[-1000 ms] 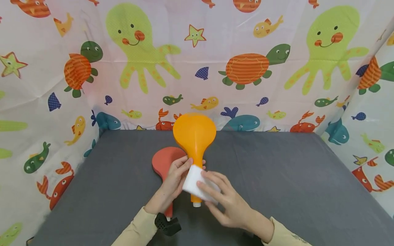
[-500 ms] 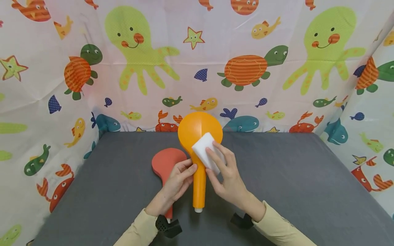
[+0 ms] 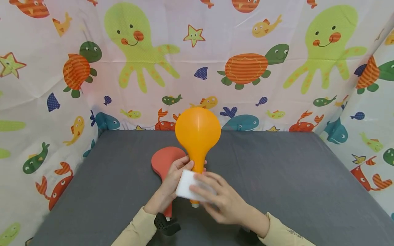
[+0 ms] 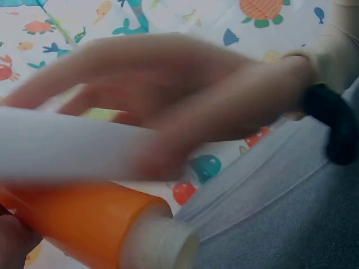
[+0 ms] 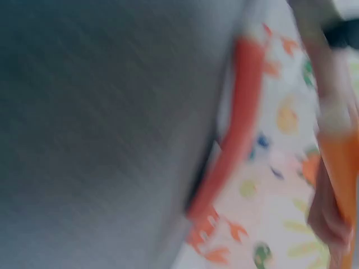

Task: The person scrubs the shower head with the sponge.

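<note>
In the head view my left hand [image 3: 170, 182] grips an orange hand shower head [image 3: 198, 131] by its handle, round head upward, back side facing me. A white threaded end [image 4: 168, 246] juts out at its bottom in the left wrist view. My right hand [image 3: 226, 200] holds a white sponge block [image 3: 184, 184] between thumb and fingers, laid across the lower handle and hiding part of it. The right hand is blurred. Behind my left hand a red shower head [image 3: 166, 160] of similar shape lies on the table, its handle partly covered by my wrist.
A dark grey cloth covers the table [image 3: 277, 177]. Behind and at both sides hangs a white curtain [image 3: 212, 20] printed with sea animals. A black wrist camera [image 3: 167, 224] sits under my left wrist.
Half a second ago the sponge was up against the round head; now it is down at the lower handle, much as a second ago. My left hand has kept its grip on the orange shower head.
</note>
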`<control>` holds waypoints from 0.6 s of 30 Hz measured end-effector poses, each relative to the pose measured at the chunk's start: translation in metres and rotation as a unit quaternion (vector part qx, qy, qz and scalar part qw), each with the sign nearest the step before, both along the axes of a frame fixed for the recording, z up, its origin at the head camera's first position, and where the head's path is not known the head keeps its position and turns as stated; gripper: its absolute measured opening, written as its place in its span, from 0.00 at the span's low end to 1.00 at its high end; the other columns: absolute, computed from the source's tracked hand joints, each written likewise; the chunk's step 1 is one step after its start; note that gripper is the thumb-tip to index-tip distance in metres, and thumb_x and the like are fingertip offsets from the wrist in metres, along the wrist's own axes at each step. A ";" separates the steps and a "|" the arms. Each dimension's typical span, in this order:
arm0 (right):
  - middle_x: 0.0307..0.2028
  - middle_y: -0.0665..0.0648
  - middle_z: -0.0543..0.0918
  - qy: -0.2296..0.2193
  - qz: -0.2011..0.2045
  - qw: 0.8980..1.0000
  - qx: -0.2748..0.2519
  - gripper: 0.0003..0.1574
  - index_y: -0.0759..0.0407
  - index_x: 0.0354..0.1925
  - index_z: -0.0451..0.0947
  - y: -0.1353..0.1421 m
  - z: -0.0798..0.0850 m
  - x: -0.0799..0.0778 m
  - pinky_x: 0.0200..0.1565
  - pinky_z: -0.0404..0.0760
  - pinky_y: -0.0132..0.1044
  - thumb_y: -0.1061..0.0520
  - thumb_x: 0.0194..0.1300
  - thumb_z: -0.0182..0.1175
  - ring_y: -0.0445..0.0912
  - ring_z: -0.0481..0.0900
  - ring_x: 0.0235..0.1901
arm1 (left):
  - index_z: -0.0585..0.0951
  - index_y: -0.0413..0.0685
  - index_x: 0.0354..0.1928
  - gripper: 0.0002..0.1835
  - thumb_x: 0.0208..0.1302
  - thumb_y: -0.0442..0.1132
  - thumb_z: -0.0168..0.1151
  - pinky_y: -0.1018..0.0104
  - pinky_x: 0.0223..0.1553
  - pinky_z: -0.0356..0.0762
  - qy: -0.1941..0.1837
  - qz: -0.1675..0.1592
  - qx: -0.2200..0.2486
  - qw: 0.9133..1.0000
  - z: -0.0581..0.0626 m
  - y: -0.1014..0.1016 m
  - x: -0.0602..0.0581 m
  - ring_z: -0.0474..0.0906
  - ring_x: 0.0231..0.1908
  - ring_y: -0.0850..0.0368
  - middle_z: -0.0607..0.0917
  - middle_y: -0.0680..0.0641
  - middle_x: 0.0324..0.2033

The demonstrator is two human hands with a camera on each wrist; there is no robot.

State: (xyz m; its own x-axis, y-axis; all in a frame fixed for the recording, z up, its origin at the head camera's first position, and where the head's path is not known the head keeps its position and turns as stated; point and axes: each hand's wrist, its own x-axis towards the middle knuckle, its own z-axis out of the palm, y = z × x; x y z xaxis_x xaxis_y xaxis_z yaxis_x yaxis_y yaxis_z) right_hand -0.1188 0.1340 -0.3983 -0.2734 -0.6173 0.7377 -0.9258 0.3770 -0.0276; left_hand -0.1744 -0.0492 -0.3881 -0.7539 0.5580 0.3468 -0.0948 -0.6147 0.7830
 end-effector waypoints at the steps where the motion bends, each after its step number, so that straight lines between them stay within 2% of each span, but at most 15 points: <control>1: 0.62 0.67 0.64 -0.002 -0.022 0.999 -0.024 0.26 0.62 0.59 0.70 0.001 0.005 -0.006 0.59 0.64 0.47 0.53 0.66 0.52 0.59 0.62 0.58 | 0.76 0.45 0.53 0.15 0.71 0.31 0.44 0.66 0.47 0.76 0.000 -0.003 0.003 1.000 0.000 0.001 0.000 0.78 0.43 0.57 0.80 0.48 0.45; 5: 0.63 0.66 0.61 -0.040 -0.112 0.986 -0.116 0.28 0.60 0.62 0.67 0.004 0.023 -0.026 0.54 0.66 0.48 0.48 0.68 0.51 0.59 0.59 0.58 | 0.74 0.40 0.54 0.15 0.71 0.28 0.41 0.62 0.51 0.74 -0.009 0.000 0.001 1.000 0.001 0.003 0.003 0.75 0.44 0.55 0.77 0.46 0.47; 8: 0.64 0.66 0.58 -0.065 -0.141 0.979 -0.135 0.30 0.59 0.64 0.65 0.003 0.024 -0.029 0.50 0.69 0.50 0.46 0.69 0.50 0.59 0.57 0.59 | 0.71 0.36 0.55 0.15 0.72 0.28 0.39 0.60 0.51 0.73 -0.020 0.009 -0.015 1.000 0.002 0.003 0.003 0.75 0.44 0.53 0.76 0.45 0.47; 13: 0.64 0.66 0.56 -0.112 -0.097 0.985 -0.090 0.31 0.59 0.64 0.63 -0.004 0.007 -0.005 0.48 0.73 0.51 0.47 0.68 0.50 0.57 0.58 0.58 | 0.75 0.42 0.50 0.16 0.72 0.29 0.36 0.67 0.48 0.72 -0.046 0.041 -0.010 0.998 0.003 -0.001 0.000 0.73 0.42 0.57 0.78 0.49 0.42; 18: 0.64 0.64 0.54 -0.152 -0.048 0.986 -0.041 0.29 0.57 0.64 0.64 -0.008 -0.009 0.020 0.48 0.74 0.48 0.50 0.67 0.52 0.55 0.58 0.58 | 0.73 0.44 0.55 0.18 0.74 0.32 0.35 0.64 0.52 0.72 -0.059 0.046 0.015 0.997 0.003 -0.004 -0.003 0.75 0.43 0.54 0.79 0.46 0.44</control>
